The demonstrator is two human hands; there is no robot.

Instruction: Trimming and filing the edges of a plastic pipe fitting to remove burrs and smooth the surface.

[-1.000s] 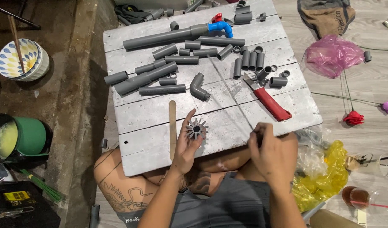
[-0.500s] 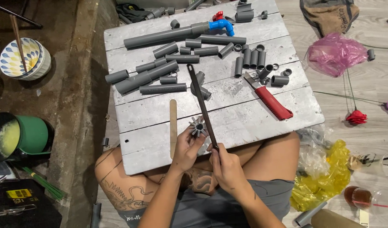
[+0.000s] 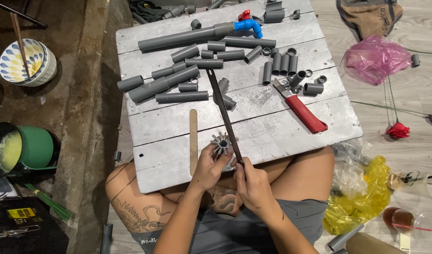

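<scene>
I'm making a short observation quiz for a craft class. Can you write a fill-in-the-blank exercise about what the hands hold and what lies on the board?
1. The left hand holds a grey slotted pipe piece cut into a ____ of radiating strips.
2. The right hand grips a long dark ____ whose blade lies against that piece.
3. The knife on the grey board has a ____ handle.
4. The long grey pipe ends in a ____ tap.

Missing words: star; file; red; blue

Bare counter (image 3: 272, 136) is lying open ahead of both hands. Grey pipe pieces (image 3: 178, 84) are crowding the far half; a red-handled saw (image 3: 303, 110) is blocking the right side.
</scene>
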